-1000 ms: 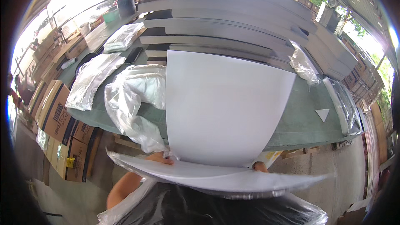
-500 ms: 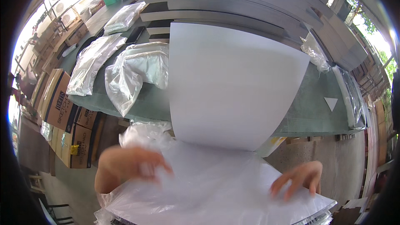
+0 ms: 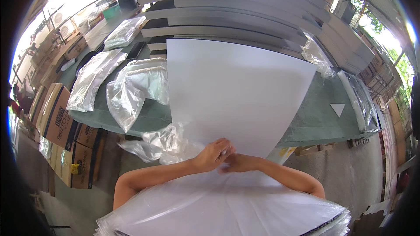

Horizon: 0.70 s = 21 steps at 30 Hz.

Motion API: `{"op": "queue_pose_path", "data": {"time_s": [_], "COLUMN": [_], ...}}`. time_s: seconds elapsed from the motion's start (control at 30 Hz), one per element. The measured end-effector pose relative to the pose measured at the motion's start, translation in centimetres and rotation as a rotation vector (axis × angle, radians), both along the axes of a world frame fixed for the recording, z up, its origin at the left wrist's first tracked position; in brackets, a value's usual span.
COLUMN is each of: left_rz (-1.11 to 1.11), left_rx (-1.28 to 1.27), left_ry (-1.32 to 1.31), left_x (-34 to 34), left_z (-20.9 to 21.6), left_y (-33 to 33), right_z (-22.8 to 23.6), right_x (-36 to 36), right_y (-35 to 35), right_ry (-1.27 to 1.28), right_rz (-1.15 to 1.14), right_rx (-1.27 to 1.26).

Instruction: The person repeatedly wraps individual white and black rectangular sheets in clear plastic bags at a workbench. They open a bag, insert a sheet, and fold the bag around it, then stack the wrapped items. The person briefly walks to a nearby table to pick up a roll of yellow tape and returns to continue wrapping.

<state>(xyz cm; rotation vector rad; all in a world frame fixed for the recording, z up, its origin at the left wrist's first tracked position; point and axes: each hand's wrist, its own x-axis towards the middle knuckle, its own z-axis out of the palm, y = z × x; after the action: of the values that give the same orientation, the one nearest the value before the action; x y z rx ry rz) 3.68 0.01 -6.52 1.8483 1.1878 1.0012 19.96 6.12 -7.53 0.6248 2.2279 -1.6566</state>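
My left hand (image 3: 216, 152) and my right hand (image 3: 234, 163) meet at the middle, above the far edge of a plastic-covered stack of white sheets (image 3: 227, 209) close to my body. The left hand's fingers are curled together; whatever they may hold is hidden. Partly behind it and smeared by motion, the right hand does not show its fingers clearly. Beyond them a large white board (image 3: 236, 96) rests on the green table, its near part hanging past the table edge. Crumpled clear plastic (image 3: 168, 142) bunches just left of my hands.
The green table (image 3: 306, 113) carries folded plastic bags (image 3: 94, 78), a loose plastic sheet (image 3: 131, 87), a small white triangle (image 3: 337, 109) and a wrapped pack (image 3: 358, 100). Stacked grey boards (image 3: 236, 13) line the back. Cardboard cartons (image 3: 57, 116) stand at the left.
Both hands have moved inward and away from me, from the sides of the stack to its middle. The crumpled plastic at the left is more spread out over the table edge.
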Motion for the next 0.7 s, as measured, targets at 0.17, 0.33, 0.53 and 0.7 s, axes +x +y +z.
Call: {"op": "queue_pose_path", "data": {"time_s": [0.17, 0.33, 0.53, 0.7], "left_rz": [0.419, 0.411, -0.090, 0.130], "left_rx": [0.210, -0.134, -0.172, -0.399], "left_ry": [-0.246, -0.291, -0.012, -0.050], "left_x": [-4.5, -7.8, -2.5, -6.5], "left_z": [3.9, 4.5, 1.7, 0.7], "left_y": [3.1, 2.7, -0.2, 2.0], "right_z": [3.2, 4.5, 4.1, 3.9], "right_x": [0.0, 2.3, 1.5, 4.3], "right_y": [0.9, 2.3, 2.2, 2.7], "right_ry": [0.067, 0.184, 0.406, 0.123], "right_rz": [-0.286, -0.358, -0.552, -0.313], "right_rx": [-0.114, -0.078, -0.317, -0.034]}}
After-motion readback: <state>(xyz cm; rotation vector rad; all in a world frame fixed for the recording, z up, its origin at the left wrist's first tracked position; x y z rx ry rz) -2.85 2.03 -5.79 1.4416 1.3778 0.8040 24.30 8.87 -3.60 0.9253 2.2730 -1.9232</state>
